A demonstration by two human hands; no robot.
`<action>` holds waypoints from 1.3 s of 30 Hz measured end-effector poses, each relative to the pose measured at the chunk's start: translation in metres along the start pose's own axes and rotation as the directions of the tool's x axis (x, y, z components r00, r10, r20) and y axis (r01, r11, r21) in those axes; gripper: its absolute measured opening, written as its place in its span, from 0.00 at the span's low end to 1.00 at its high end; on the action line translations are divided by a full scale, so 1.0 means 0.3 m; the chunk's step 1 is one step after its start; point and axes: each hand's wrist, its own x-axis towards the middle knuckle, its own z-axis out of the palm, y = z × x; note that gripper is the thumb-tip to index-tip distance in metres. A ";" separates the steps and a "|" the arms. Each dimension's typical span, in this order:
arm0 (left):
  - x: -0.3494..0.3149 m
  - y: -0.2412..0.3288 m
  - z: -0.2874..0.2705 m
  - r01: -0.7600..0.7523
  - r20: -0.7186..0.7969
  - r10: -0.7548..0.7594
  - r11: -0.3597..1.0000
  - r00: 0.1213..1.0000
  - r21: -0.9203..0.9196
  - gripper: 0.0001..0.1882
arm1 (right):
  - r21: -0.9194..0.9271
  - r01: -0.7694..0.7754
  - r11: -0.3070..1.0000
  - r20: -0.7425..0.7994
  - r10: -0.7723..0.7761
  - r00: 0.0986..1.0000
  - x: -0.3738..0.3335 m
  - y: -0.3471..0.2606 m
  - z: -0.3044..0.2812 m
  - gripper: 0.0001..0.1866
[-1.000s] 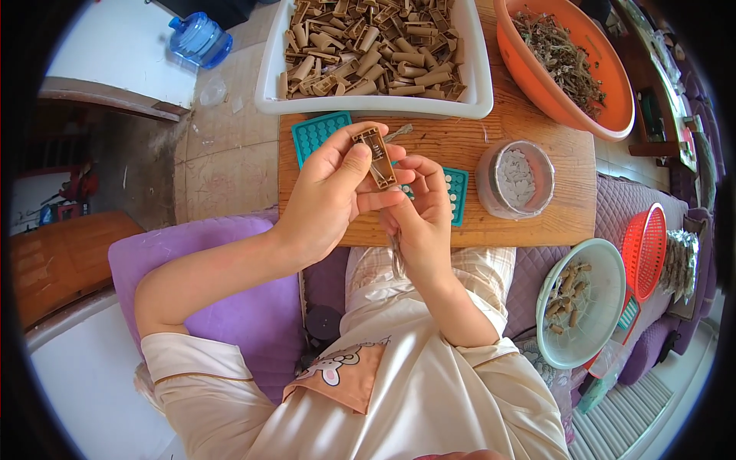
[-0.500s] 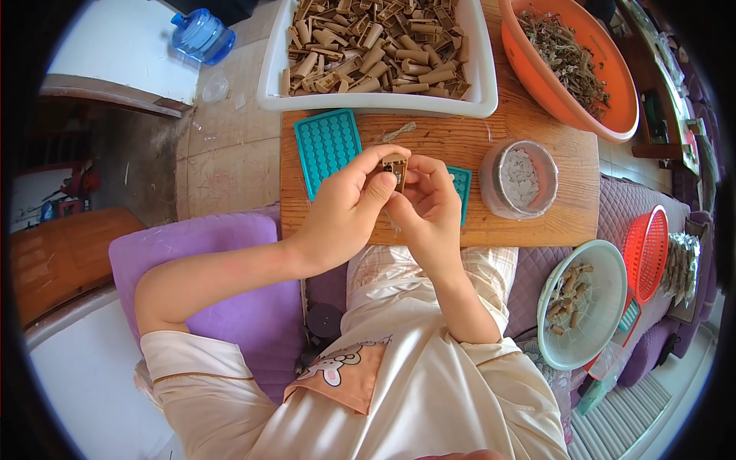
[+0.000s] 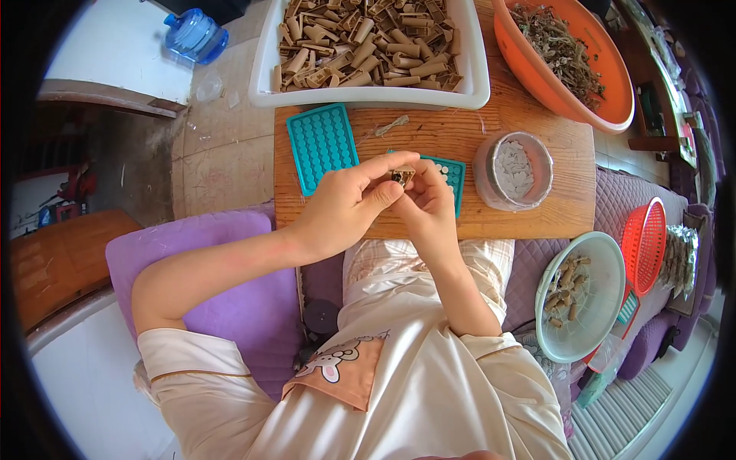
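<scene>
Between my two hands, above the near edge of the wooden table, is a small brown plastic casing [image 3: 402,177] with dark parts inside it. My left hand [image 3: 359,190] grips it between thumb and fingers. On its other side my right hand [image 3: 427,201] pinches it too, with fingers curled. Behind my right hand lies a teal tray [image 3: 458,175] with small white round pieces, partly covered by the hand. A second teal tray [image 3: 322,146] with rows of round hollows lies beyond my left hand. To the right stands a clear round tub [image 3: 514,170] of white pieces.
A white bin [image 3: 368,100] heaped with brown casings fills the table's far side. An orange basin [image 3: 529,84] of tangled parts stands far right. On the purple seat to my right are a pale green basin [image 3: 613,307] with some casings and a red basket [image 3: 642,245].
The casing has been tipped over in my hands, so its open inner face shows less. My fingers have shifted around it. The whole view has moved slightly.
</scene>
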 end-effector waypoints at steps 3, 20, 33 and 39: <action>-0.004 -0.015 -0.001 -0.028 -0.007 0.028 0.999 1.000 0.032 0.17 | -0.166 -0.018 0.986 0.118 0.038 0.992 -0.014 0.010 -0.068 0.17; -0.012 0.001 0.004 0.380 0.280 -0.271 0.781 0.921 -0.495 0.19 | -0.987 0.149 0.060 0.118 -0.355 0.927 -0.025 0.115 -0.366 0.07; -0.041 -0.038 0.033 0.346 0.274 -0.250 0.851 0.929 -0.396 0.16 | -0.762 0.559 0.328 0.187 -0.715 0.674 -0.086 0.008 -0.025 0.13; -0.048 -0.053 0.042 0.378 0.246 -0.297 0.820 0.923 -0.430 0.13 | -0.737 0.463 0.493 0.123 -0.576 0.808 -0.112 0.021 -0.109 0.13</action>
